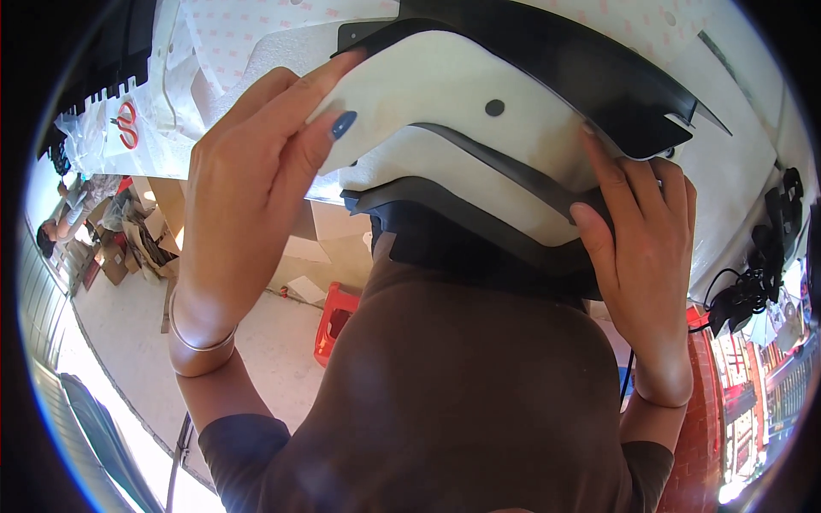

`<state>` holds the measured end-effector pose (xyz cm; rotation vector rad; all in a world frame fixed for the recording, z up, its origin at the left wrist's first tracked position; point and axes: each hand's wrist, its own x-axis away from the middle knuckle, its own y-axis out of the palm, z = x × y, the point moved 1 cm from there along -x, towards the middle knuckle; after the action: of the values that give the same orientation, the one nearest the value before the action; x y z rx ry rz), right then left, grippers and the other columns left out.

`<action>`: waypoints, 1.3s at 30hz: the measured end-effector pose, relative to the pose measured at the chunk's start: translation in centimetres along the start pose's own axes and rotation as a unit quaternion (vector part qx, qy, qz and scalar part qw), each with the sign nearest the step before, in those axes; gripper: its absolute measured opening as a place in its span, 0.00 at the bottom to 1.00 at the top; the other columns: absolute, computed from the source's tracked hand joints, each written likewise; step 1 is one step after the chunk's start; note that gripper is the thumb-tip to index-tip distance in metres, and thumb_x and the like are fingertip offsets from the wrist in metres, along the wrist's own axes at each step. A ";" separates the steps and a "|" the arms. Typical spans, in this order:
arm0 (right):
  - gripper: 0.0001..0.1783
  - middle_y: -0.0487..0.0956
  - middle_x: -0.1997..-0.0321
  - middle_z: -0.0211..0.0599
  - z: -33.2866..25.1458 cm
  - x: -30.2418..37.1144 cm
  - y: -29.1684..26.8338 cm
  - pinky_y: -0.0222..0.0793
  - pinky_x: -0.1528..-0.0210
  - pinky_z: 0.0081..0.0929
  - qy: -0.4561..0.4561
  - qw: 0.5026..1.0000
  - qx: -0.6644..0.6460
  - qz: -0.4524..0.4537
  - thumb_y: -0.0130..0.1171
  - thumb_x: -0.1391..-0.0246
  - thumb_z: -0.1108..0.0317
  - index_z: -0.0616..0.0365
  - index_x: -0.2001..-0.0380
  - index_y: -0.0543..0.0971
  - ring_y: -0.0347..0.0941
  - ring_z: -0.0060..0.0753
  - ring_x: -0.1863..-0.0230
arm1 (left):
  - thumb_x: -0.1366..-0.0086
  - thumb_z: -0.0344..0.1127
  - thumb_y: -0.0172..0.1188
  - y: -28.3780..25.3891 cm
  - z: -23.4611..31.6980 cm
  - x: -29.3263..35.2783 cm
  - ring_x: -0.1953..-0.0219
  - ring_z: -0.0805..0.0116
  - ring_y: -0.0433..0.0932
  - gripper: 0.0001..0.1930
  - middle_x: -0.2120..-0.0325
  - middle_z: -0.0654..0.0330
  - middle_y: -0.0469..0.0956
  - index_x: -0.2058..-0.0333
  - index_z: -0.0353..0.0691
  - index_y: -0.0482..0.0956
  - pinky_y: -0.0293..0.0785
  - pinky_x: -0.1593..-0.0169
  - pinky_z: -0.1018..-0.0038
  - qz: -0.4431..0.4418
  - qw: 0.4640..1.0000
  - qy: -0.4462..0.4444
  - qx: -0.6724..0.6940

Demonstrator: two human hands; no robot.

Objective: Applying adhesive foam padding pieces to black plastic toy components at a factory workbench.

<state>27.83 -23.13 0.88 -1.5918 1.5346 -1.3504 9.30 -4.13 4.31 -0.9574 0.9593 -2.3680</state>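
While curled inward at one end, left hand (244,162): pinches a matte white, boomerang-shaped panel (419,81) between thumb and fingers. Lays the thumb on the near face and runs the forefinger to the upper edge; cannot tell the hold of the hidden fingertips.
Right hand (643,222): spreads thumb from fingers at the opposite end. Sets the forefinger tip at the panel's upper right edge, the thumb tip lower, beside a dark grey, curved strip (513,168); cannot tell whether pinching or merely steadying.
White panel: sits between both hands, in front of the chest, marked with one small, dark, round spot (494,108).
Nearer the chest: shows the grey strip, then a second white, curved layer (492,192); cannot tell whether joined or only stacked.
Beyond the upper edge: bends round as a glossy black, curved panel (590,60) with a notched right end.
Step in hand: looks, by judgement, like holding and adjusting the white panel close against the black one.
Next move: calls, by judgement, for even support at both ends and a firm right fingertip along the seam before any turn.
White-covered table (735,171): spreads behind; carries red-handled scissors (127,126) far left.
Floor, lower left: holds a red plastic stool (345,299).
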 end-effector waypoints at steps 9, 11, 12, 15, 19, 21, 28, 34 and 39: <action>0.24 0.72 0.59 0.38 -0.1 0.0 0.0 0.57 0.48 0.38 -0.010 1.000 -0.009 0.005 0.50 0.42 0.57 0.57 0.44 0.71 0.63 0.42 0.56 | 0.43 0.31 0.63 1.8 -3.0 1.4 0.73 0.81 0.65 0.16 0.73 0.68 0.72 0.57 0.39 0.70 0.60 0.66 0.84 0.154 0.952 -0.074 0.255; 0.24 0.72 0.59 0.36 -0.1 0.0 0.1 0.57 0.50 0.38 -0.014 1.000 -0.011 0.019 0.53 0.44 0.57 0.58 0.47 0.73 0.63 0.42 0.56 | 0.42 0.31 0.63 2.0 -3.2 1.3 0.72 0.82 0.65 0.13 0.74 0.68 0.72 0.60 0.37 0.72 0.60 0.66 0.86 0.153 0.945 -0.077 0.280; 0.24 0.71 0.60 0.35 -0.2 -0.1 0.1 0.58 0.52 0.38 -0.016 0.999 -0.012 0.032 0.56 0.47 0.57 0.60 0.50 0.75 0.63 0.41 0.57 | 0.42 0.30 0.62 2.1 -3.6 1.1 0.72 0.83 0.65 0.11 0.74 0.68 0.71 0.62 0.36 0.73 0.61 0.66 0.86 0.138 0.941 -0.068 0.303; 0.24 0.72 0.60 0.35 -0.2 -0.1 0.1 0.58 0.51 0.38 -0.015 0.999 -0.016 0.025 0.56 0.47 0.57 0.60 0.50 0.74 0.63 0.41 0.57 | 0.41 0.28 0.62 2.6 -3.7 0.5 0.72 0.83 0.65 0.07 0.74 0.69 0.71 0.66 0.35 0.74 0.62 0.66 0.86 0.160 0.939 -0.042 0.302; 0.24 0.72 0.60 0.35 -0.3 -0.1 0.0 0.58 0.51 0.38 -0.012 1.000 -0.007 0.022 0.56 0.47 0.57 0.60 0.50 0.74 0.63 0.41 0.56 | 0.41 0.26 0.61 3.1 -3.9 -0.3 0.72 0.83 0.65 0.06 0.75 0.69 0.72 0.67 0.33 0.74 0.63 0.65 0.87 0.196 0.956 -0.040 0.216; 0.24 0.72 0.60 0.35 -0.3 -0.1 -0.1 0.58 0.51 0.38 -0.009 1.000 -0.005 0.019 0.56 0.47 0.58 0.60 0.50 0.74 0.63 0.41 0.56 | 0.41 0.26 0.61 3.3 -4.3 -0.4 0.72 0.84 0.65 0.05 0.75 0.69 0.72 0.67 0.33 0.74 0.64 0.65 0.87 0.190 0.953 -0.048 0.229; 0.24 0.71 0.60 0.35 -0.3 -0.2 -0.2 0.57 0.50 0.39 -0.009 1.000 -0.007 0.011 0.56 0.47 0.58 0.60 0.49 0.74 0.63 0.41 0.56 | 0.39 0.27 0.59 4.3 -5.6 -0.6 0.71 0.84 0.67 0.05 0.75 0.69 0.73 0.67 0.33 0.75 0.64 0.64 0.86 0.130 0.925 -0.101 0.343; 0.25 0.72 0.56 0.37 -0.2 -0.1 -0.3 0.54 0.45 0.38 0.003 1.000 0.006 -0.030 0.48 0.41 0.56 0.56 0.43 0.70 0.62 0.43 0.54 | 0.40 0.29 0.60 4.4 -6.0 -1.1 0.72 0.83 0.65 0.06 0.76 0.69 0.73 0.67 0.33 0.75 0.63 0.66 0.86 0.136 0.952 -0.091 0.260; 0.26 0.72 0.55 0.37 -0.2 -0.1 -0.4 0.53 0.44 0.38 0.009 0.999 0.001 -0.039 0.46 0.41 0.55 0.56 0.43 0.70 0.62 0.42 0.53 | 0.41 0.30 0.60 4.4 -5.9 -1.3 0.75 0.83 0.62 0.06 0.77 0.69 0.73 0.68 0.33 0.76 0.60 0.70 0.85 0.130 0.957 -0.096 0.239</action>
<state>27.78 -22.93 1.29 -1.6580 1.4939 -1.4123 6.38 -3.67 -2.57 -0.7926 0.3797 -2.0932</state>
